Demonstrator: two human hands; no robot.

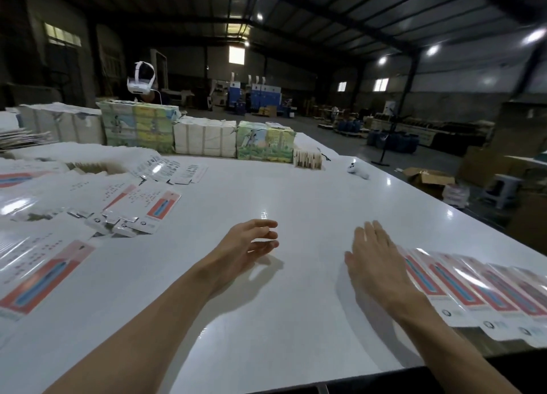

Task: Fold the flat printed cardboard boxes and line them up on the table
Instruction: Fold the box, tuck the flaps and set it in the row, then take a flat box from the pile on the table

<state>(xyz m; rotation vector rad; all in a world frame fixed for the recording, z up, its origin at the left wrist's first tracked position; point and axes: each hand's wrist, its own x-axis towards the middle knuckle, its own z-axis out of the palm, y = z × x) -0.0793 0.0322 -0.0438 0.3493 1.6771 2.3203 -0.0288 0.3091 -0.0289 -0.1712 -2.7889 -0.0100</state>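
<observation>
I see the left hand (251, 244) loose and empty, mid-frame over the glossy white table (296, 192). The right hand (377, 263) lies flat, fingers straight, beside the lower-right row of red-and-white cardboard boxes (473, 290).

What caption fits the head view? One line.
Empty left hand and right hand above a white table, between flat printed boxes and a lined-up row of folded boxes.

White table (296, 201): flat boxes (44, 269) left, folded boxes (473, 290) in a row near right, bundles (204, 140) far, controller (358, 170) far right.
</observation>
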